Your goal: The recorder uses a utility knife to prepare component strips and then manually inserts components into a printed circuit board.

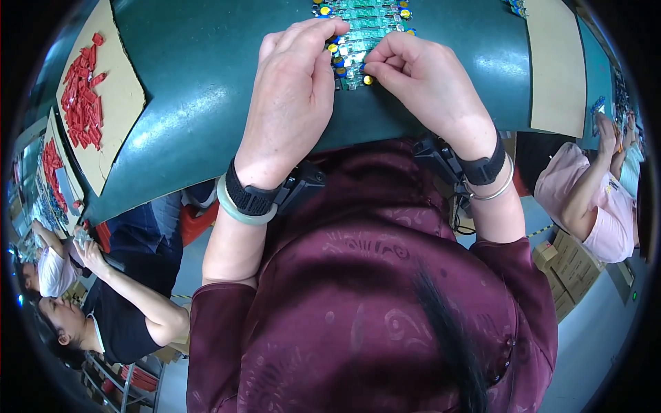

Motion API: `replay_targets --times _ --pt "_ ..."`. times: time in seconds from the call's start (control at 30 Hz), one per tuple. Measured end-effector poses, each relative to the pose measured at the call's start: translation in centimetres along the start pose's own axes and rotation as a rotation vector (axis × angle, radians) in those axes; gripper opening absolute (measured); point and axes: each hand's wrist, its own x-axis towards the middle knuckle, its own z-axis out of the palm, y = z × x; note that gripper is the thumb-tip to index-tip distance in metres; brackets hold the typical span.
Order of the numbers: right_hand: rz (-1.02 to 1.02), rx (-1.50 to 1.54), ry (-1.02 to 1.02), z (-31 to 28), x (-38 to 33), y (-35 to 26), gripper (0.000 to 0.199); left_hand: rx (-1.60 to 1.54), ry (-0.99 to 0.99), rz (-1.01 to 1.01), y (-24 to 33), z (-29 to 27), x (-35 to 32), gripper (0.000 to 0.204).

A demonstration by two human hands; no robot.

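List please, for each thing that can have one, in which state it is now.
Green circuit boards: side by side, partly covered
Left hand: thumb and index finger apart, at the boards' left ends
Right hand: thumb and index finger together; whether holding something, unclear
Red pieces: loose, heaped
Near left cardboard sheet: flat, bearing red pieces
Right cardboard sheet: flat
Cartons: stacked

Along the top, a broad, smooth, dark green tabletop [206, 76] with a curved-looking front edge (bent by the lens), dappled with white glare. Below, pale blue-grey smooth floor [592, 344], crossed at right by a thin yellow-and-black striped line [542, 230]. Near that line, stacked brown cardboard boxes [575, 267]. At left, a glossy red-orange plastic seat [196, 224]; lower left, a grey metal-framed rack [126, 389]; at far right, a tiny green light [635, 297].
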Motion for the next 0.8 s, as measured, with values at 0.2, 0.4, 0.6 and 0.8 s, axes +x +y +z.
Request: replay_targets --times 0.2,0.4,0.6,0.8 --pt "-0.040 -0.036 -0.006 0.0 0.3 0.0 0.012 0.019 0.011 0.006 0.0 0.0 0.0 0.033" --pt "-0.061 -0.186 0.041 -0.3 0.0 -1.3 0.015 -0.004 0.011 0.002 -0.1 -0.1 0.0 0.033" --pt "-0.177 -0.137 0.131 2.1 -0.7 -1.7 0.018 -0.026 0.000 -0.046 0.1 -0.1 0.1 0.033" --pt "-0.252 -0.143 0.246 2.7 -0.7 -1.6 0.017 0.003 -0.034 -0.048 0.3 -0.3 0.3 0.029"
